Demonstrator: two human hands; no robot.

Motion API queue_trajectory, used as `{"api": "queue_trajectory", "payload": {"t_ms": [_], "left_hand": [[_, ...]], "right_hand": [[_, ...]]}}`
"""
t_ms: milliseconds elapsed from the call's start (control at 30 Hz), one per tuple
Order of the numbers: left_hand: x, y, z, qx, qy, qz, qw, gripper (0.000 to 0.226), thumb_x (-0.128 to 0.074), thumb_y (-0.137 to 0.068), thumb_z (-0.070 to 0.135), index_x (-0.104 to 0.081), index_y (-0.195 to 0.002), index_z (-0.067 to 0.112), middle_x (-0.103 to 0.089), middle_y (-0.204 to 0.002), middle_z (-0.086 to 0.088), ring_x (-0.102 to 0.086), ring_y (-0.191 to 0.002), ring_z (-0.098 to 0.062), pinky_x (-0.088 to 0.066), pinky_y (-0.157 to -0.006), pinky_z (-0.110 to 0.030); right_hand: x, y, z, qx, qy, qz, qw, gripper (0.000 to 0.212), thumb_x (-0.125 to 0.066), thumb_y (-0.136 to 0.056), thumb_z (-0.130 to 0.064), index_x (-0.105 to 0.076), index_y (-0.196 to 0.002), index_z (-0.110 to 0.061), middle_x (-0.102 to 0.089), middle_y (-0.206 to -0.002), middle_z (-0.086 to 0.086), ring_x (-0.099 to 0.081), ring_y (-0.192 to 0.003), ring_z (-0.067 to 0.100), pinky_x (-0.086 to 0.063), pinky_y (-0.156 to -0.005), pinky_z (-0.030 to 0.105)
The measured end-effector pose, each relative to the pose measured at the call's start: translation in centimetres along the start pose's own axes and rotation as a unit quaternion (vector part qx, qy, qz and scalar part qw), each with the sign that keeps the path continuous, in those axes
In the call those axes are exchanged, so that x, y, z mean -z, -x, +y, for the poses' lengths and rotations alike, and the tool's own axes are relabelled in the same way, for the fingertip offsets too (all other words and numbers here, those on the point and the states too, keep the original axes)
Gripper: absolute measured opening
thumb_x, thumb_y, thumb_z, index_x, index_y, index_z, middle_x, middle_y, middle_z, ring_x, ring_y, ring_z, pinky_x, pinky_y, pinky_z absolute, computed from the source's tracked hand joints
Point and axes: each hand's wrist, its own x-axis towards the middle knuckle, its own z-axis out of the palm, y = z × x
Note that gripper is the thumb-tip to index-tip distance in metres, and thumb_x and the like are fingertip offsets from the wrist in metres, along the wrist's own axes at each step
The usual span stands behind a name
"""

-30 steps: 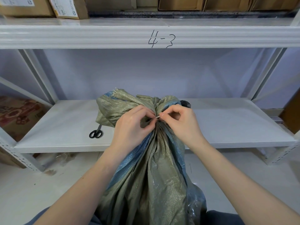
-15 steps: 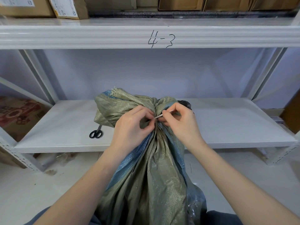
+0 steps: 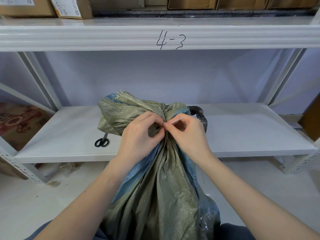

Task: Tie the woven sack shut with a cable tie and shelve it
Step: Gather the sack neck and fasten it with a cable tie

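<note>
Presently we find the woven sack [image 3: 155, 196] standing upright on the floor directly in front of the person, its long axis running from the lap up to a gathered neck level with the front edge of the lower shelf [image 3: 242, 135]. Both hands meet at that neck. The left hand [image 3: 138, 135] is closed around the bunched fabric, thumb and forefinger pinched at the throat. The right hand [image 3: 187, 134] is closed in a fine pinch on the cable tie [image 3: 173, 121], of which only a short pale strip shows, angled up and to the right from the point where the fingertips of the two hands touch. We cannot tell whether the tie is already threaded through its head.

In our judgement the tying step is in hand and shelving has not begun. The coming pull turns on one relation: the tie's free end lies on the right side, so the right hand is placed to draw it while the left braces the neck.

Black scissors [image 3: 101, 141] lie on the shelf to the left of the sack, partly behind its loose top. The upper shelf beam [image 3: 86, 33] bears handwritten "4-3". Cardboard boxes [image 3: 69, 6] above carry labels too small to read.
</note>
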Motion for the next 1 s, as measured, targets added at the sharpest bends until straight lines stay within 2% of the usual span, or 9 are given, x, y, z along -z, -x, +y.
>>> {"api": "queue_trajectory", "payload": {"t_ms": [267, 433, 700, 767, 867, 933, 1000], "left_hand": [[-0.18, -0.06, -0.05, 0.016, -0.008, -0.008, 1.000, 0.008, -0.060, -0.077, 0.028, -0.059, -0.080, 0.022, -0.062, -0.091, 0.011, -0.060, -0.085, -0.011, -0.051, -0.068, -0.038], [-0.23, -0.05, -0.01, 0.022, -0.018, -0.006, 1.000, 0.009, -0.066, -0.077, 0.021, -0.057, -0.077, 0.020, -0.062, -0.091, 0.011, -0.059, -0.084, -0.010, -0.050, -0.067, -0.035], [-0.15, -0.05, -0.08, 0.030, -0.029, -0.011, 0.999, 0.013, -0.067, -0.076, 0.019, -0.055, -0.076, 0.022, -0.061, -0.093, 0.012, -0.058, -0.085, -0.006, -0.047, -0.065, -0.027], [-0.14, -0.07, -0.06, 0.035, -0.027, -0.011, 0.999, 0.015, -0.067, -0.076, 0.019, -0.053, -0.076, 0.024, -0.061, -0.093, 0.012, -0.058, -0.085, -0.007, -0.048, -0.065, -0.029], [-0.18, -0.03, 0.01, 0.041, -0.029, -0.008, 0.999, 0.015, -0.067, -0.076, 0.020, -0.053, -0.076, 0.025, -0.061, -0.093, 0.012, -0.058, -0.086, -0.006, -0.048, -0.065, -0.028], [-0.23, 0.00, 0.00, 0.044, -0.029, -0.008, 0.999, 0.013, -0.067, -0.076, 0.020, -0.054, -0.076, 0.023, -0.061, -0.093, 0.013, -0.057, -0.086, -0.004, -0.046, -0.066, -0.025], [-0.25, 0.02, -0.03, 0.043, -0.028, -0.007, 0.999, 0.012, -0.067, -0.077, 0.020, -0.055, -0.077, 0.023, -0.061, -0.093, 0.013, -0.057, -0.085, -0.003, -0.045, -0.065, -0.023]], "right_hand": [[0.11, 0.08, -0.10, -0.008, 0.019, 0.005, 1.000, 0.007, -0.068, -0.080, -0.015, -0.068, -0.072, -0.014, -0.068, -0.072, -0.007, -0.065, -0.073, 0.010, -0.052, -0.073, 0.028], [-0.14, -0.04, -0.01, -0.003, 0.022, 0.004, 1.000, 0.008, -0.066, -0.081, -0.013, -0.065, -0.074, -0.010, -0.067, -0.075, -0.001, -0.064, -0.076, 0.016, -0.051, -0.075, 0.033], [0.11, 0.05, -0.12, 0.008, 0.027, -0.006, 1.000, 0.012, -0.061, -0.087, -0.015, -0.063, -0.082, -0.004, -0.066, -0.082, 0.002, -0.059, -0.077, 0.013, -0.043, -0.070, 0.018], [0.22, -0.02, -0.11, 0.004, 0.018, -0.003, 1.000, 0.012, -0.060, -0.088, -0.015, -0.061, -0.080, -0.006, -0.067, -0.083, 0.006, -0.062, -0.081, 0.017, -0.048, -0.076, 0.023], [0.14, -0.05, 0.09, -0.012, -0.012, -0.003, 1.000, 0.014, -0.059, -0.087, -0.021, -0.056, -0.074, -0.019, -0.068, -0.081, 0.009, -0.067, -0.084, 0.028, -0.052, -0.083, 0.049], [0.22, -0.01, 0.06, -0.028, -0.033, 0.000, 0.999, 0.016, -0.058, -0.086, -0.024, -0.053, -0.071, -0.025, -0.068, -0.078, 0.005, -0.069, -0.082, 0.028, -0.052, -0.081, 0.055], [0.48, -0.08, -0.11, -0.044, -0.053, 0.002, 0.998, 0.015, -0.057, -0.089, -0.019, -0.051, -0.074, -0.019, -0.068, -0.080, 0.006, -0.071, -0.079, 0.025, -0.054, -0.080, 0.054]]}}
